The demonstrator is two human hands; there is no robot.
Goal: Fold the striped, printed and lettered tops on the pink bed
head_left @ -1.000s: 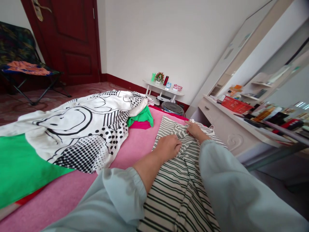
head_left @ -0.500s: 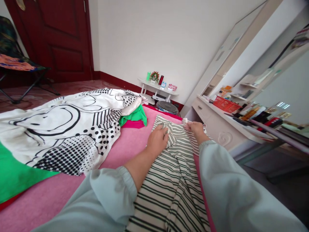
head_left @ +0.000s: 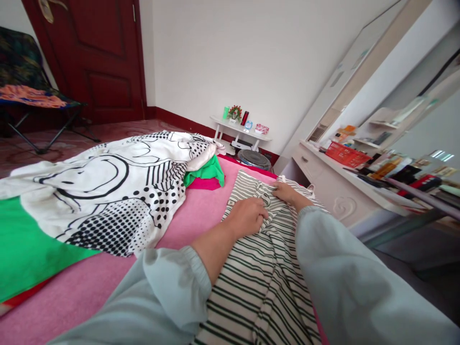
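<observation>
A white garment with dark green stripes [head_left: 247,292] lies lengthwise on a pink bed cover [head_left: 172,232], its neckline end away from me. My left hand [head_left: 249,216] rests on the garment near the neckline, fingers curled onto the cloth. A small label shows beside its knuckles. Farther up on the right, my right hand [head_left: 286,193] pinches the striped cloth near the neck opening. The cloth between the two hands is bunched, and creases run down the garment's middle. My fingertips are partly hidden in the folds.
To the left lies a white cloth with black print [head_left: 104,191], with green fabric [head_left: 32,249] under it. A dressing table [head_left: 345,191] carrying a red basket [head_left: 347,154] and bottles stands at right. Beyond the bed are a small white shelf [head_left: 233,123] and a folding chair [head_left: 36,96].
My left hand has slid right, toward the right hand, and the label is now uncovered. My right hand has shifted slightly, still on the cloth. The view has moved a little left.
</observation>
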